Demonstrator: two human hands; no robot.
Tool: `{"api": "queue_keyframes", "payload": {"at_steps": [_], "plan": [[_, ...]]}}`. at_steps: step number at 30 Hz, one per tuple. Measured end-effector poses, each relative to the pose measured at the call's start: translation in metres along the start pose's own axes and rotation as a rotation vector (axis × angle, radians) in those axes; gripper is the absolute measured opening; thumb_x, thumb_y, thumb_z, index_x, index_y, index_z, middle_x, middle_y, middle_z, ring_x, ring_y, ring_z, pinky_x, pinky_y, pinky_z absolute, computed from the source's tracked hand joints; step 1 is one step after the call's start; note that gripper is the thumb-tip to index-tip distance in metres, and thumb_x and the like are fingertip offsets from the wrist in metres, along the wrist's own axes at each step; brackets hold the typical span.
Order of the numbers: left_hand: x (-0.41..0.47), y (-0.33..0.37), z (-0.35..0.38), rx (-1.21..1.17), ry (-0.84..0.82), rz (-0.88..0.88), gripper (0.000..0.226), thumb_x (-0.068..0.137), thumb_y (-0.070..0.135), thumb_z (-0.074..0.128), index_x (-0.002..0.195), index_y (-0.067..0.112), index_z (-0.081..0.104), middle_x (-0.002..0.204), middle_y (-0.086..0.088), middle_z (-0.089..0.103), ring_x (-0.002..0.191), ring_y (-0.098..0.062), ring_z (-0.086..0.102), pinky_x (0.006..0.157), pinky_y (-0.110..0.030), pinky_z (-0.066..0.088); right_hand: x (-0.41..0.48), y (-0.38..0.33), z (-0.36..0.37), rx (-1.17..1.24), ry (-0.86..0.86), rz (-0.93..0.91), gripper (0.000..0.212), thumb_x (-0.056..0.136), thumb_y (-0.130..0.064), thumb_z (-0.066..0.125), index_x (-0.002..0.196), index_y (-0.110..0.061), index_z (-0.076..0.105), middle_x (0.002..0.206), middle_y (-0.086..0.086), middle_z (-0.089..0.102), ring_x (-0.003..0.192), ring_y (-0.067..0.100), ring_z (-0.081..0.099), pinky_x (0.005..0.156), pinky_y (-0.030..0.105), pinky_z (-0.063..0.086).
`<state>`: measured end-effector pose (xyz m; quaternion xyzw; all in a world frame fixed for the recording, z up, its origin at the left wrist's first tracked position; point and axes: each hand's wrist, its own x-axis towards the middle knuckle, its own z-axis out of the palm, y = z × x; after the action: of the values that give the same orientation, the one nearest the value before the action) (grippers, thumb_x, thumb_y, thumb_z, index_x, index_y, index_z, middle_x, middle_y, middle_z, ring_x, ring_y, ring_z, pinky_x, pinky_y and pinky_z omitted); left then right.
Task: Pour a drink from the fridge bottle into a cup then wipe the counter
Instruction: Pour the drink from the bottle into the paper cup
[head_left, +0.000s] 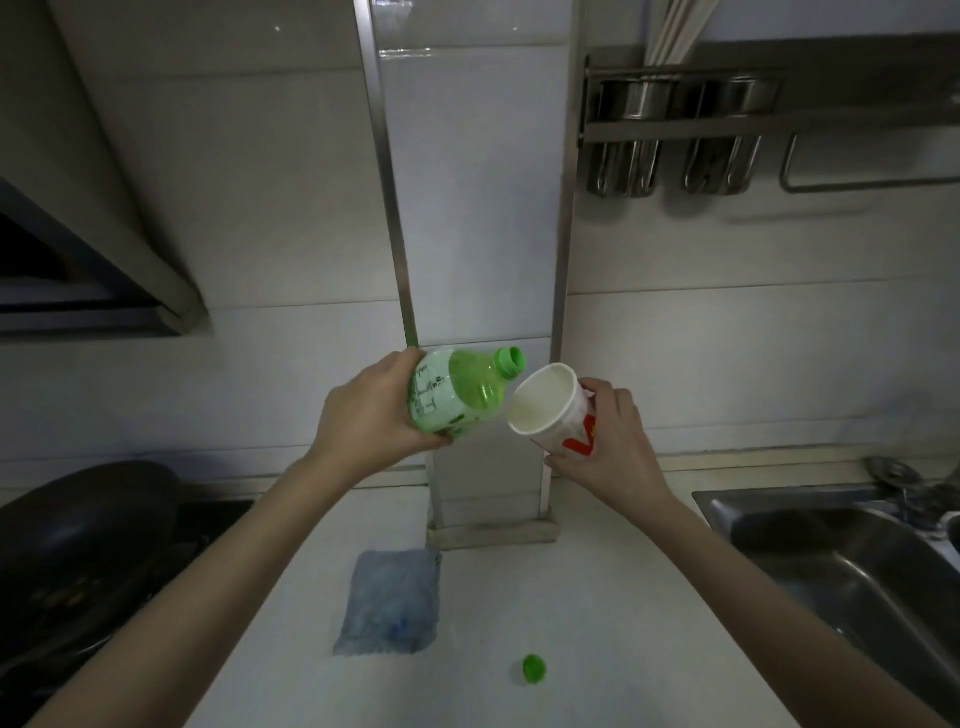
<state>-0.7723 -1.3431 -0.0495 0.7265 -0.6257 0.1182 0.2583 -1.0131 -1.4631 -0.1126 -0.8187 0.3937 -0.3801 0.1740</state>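
The left grip (374, 410) clasped the uncapped bottle (457, 395), tilted toward the cup (550, 410) the right grip (608, 441) held angled to catch the pour; the cloth (389, 603) waited on the surface (597, 597).

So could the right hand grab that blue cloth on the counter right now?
Probably not yet: the right hand is busy holding the white paper cup. The folded blue cloth lies uncovered below, so the path looks free once the cup is set down.

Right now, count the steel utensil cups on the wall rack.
2: one steel cup on the rack's left, holding pale chopsticks, the other right beside it. More may hang beyond the frame's right edge.
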Motion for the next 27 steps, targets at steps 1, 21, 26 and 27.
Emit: {"api": "queue_keyframes", "payload": {"at_steps": [1, 21, 26, 27], "plan": [[0.002, -0.001, -0.004, 0.039, 0.006, 0.032, 0.073, 0.054, 0.064, 0.078, 0.113, 0.037, 0.044, 0.101, 0.016, 0.059, 0.087, -0.011, 0.057, 0.058, -0.028, 0.038, 0.003, -0.002, -0.002, -0.018, 0.005, -0.002, 0.090, 0.057, -0.027, 0.084, 0.133, -0.017, 0.037, 0.121, 0.007, 0.042, 0.112, 0.025, 0.044, 0.089, 0.040, 0.047], [0.031, -0.008, -0.037, 0.432, 0.112, 0.298, 0.061, 0.062, 0.038, 0.080, 0.114, 0.014, 0.059, 0.099, -0.002, 0.064, 0.085, -0.027, 0.062, 0.057, -0.033, 0.047, 0.012, -0.016, 0.005, -0.092, -0.024, -0.013, 0.087, 0.055, -0.033, 0.082, 0.127, -0.021, 0.035, 0.108, -0.004, 0.031, 0.096, 0.024, 0.054, 0.068, 0.028, 0.045], [0.034, -0.012, -0.046, 0.472, 0.107, 0.292, 0.060, 0.061, 0.036, 0.079, 0.114, 0.016, 0.058, 0.099, 0.000, 0.063, 0.085, -0.025, 0.061, 0.057, -0.031, 0.044, 0.018, -0.022, 0.003, -0.114, -0.037, -0.063, 0.088, 0.056, -0.032, 0.082, 0.129, -0.017, 0.036, 0.114, 0.001, 0.038, 0.100, 0.024, 0.052, 0.071, 0.026, 0.042], [0.035, -0.013, -0.047, 0.483, 0.108, 0.297, 0.059, 0.061, 0.035, 0.079, 0.113, 0.015, 0.059, 0.098, 0.000, 0.063, 0.084, -0.026, 0.061, 0.057, -0.031, 0.043, 0.019, -0.023, 0.003, -0.113, -0.043, -0.065, 0.088, 0.057, -0.032, 0.082, 0.129, -0.017, 0.036, 0.115, 0.002, 0.038, 0.100, 0.024, 0.052, 0.071, 0.026, 0.042]]}}
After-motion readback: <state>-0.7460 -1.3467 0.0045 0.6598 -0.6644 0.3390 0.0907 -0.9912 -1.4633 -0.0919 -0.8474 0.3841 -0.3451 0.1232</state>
